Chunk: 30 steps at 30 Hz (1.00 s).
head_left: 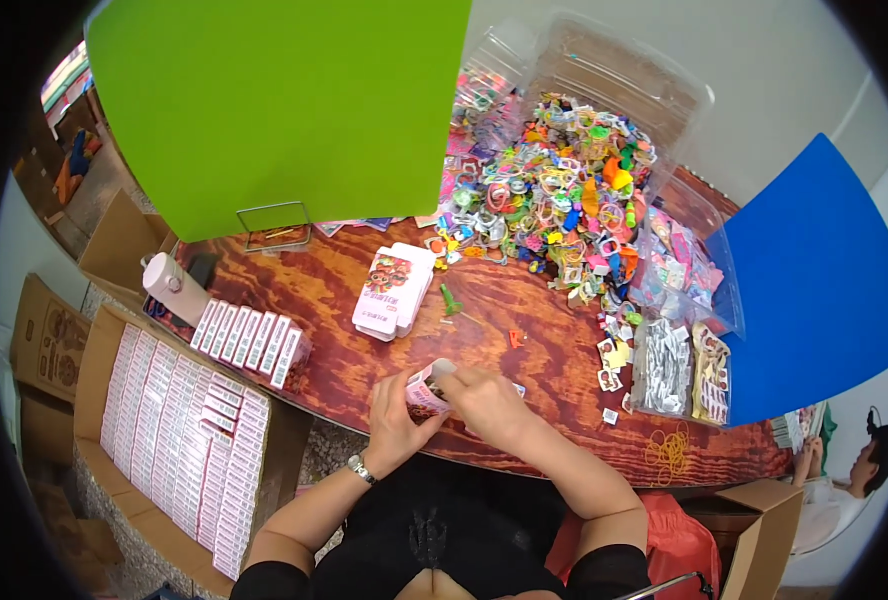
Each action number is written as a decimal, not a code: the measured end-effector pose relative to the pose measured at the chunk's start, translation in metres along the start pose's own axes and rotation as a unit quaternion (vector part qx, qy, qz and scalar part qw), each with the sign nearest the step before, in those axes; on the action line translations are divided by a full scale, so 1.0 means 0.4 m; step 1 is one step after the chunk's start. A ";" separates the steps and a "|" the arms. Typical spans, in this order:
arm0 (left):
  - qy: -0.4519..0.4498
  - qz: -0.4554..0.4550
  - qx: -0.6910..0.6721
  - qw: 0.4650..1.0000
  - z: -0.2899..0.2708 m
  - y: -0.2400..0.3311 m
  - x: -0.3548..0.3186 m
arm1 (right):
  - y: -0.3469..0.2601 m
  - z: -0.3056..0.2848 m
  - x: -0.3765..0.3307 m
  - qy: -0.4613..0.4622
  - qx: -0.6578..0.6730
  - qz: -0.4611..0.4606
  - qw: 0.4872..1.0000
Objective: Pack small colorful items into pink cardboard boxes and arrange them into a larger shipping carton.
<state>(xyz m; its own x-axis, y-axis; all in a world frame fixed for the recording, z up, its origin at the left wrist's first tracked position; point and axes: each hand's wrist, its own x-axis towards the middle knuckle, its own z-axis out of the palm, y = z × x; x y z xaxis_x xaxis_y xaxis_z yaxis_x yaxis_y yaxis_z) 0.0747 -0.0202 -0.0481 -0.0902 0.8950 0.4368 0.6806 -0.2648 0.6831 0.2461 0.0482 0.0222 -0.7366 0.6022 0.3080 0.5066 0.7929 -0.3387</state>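
My left hand (396,412) is wrapped round a small pink-and-white printed box (426,396), which stands upright near the table's front edge with its top open. My right hand (486,400) reaches over from the right, its fingers closed together at the box's opening. The fingertips are hidden, and what they pinch cannot be made out. Farther back lies a stack of flat, unfolded pink-and-white boxes (394,290). A small green toy (450,300) and an orange toy piece (516,339) lie on the table beyond my hands.
Colourful small toys (574,190) are heaped at the back right, beside see-through bins of white packets (664,365). Rubber bands (667,452) lie at the right. Finished-looking boxes (249,340) stand in a row left, above a full carton (164,440). A co-worker (844,490) sits far right.
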 end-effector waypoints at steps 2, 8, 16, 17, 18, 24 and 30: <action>-0.003 -0.003 -0.003 1.000 0.001 0.000 0.000 | -0.005 0.002 -0.009 0.004 0.009 -0.003 1.000; -0.035 -0.018 0.009 0.999 0.008 0.000 -0.004 | 0.012 0.028 -0.017 0.014 0.005 -0.047 0.999; -0.023 -0.067 -0.081 0.994 0.001 -0.029 -0.004 | 0.118 -0.054 -0.018 0.119 0.173 0.154 0.965; -0.024 -0.064 -0.084 0.994 0.001 -0.027 -0.005 | 0.194 -0.050 -0.019 0.184 0.104 0.183 0.960; -0.028 -0.062 -0.087 0.994 0.005 -0.024 -0.003 | 0.288 -0.037 -0.027 0.248 0.031 0.210 0.945; -0.036 -0.056 -0.080 0.995 0.003 -0.024 -0.006 | 0.571 0.033 -0.073 0.208 -0.217 0.410 0.861; -0.033 -0.049 -0.089 0.994 0.008 -0.030 -0.004 | 0.634 -0.016 -0.118 0.175 -0.260 0.369 0.875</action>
<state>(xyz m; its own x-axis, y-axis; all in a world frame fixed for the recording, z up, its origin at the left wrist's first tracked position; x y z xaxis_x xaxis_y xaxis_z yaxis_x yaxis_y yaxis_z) 0.0690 -0.0175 -0.0589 -0.0978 0.9395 0.3282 0.5303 -0.2299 0.8161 0.4121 0.2213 -0.0726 0.0142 0.8876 0.4605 0.9888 0.0559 -0.1383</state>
